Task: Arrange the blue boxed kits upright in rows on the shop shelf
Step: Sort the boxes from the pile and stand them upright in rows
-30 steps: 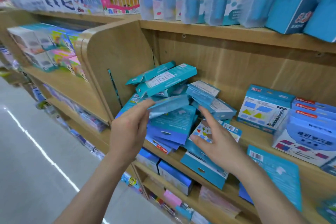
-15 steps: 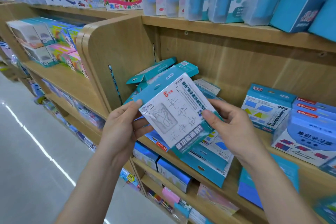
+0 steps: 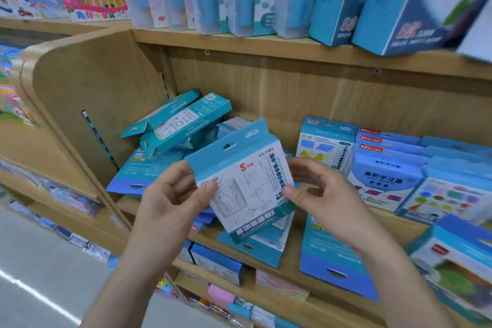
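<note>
Holding: you had one blue boxed kit [image 3: 247, 184] in both hands, in the air just in front of the middle shelf [image 3: 292, 255], printed face towards you, hang tab up, top leaning slightly left.
Left hand [image 3: 170, 200]: your thumb pressed on the front face and your fingers curled behind the left edge, gripping the kit.
Right hand [image 3: 319, 194]: your thumb and fingertips pinched the kit's right edge.
Pile [image 3: 175, 125]: the other kits lay jumbled at the far left against the side panel [image 3: 101, 93], some flat, some propped on each other; none stood upright.
Neighbours: other boxes [image 3: 327, 149] stood in a row on the right.
Progress (judged): early; no upright row had been started.
Risk, pile: the top kits were leaning loosely, so standing a kit beside them or pulling one from underneath could have brought them sliding down.
Risk, near edge: two flat kits [image 3: 253, 247] overhung the shelf's near edge below your hands, so a brushing wrist could have knocked them off.
Risk, tipping: the kit was thin, so set upright without the back wall or a neighbour behind it, it would likely have toppled.
</note>
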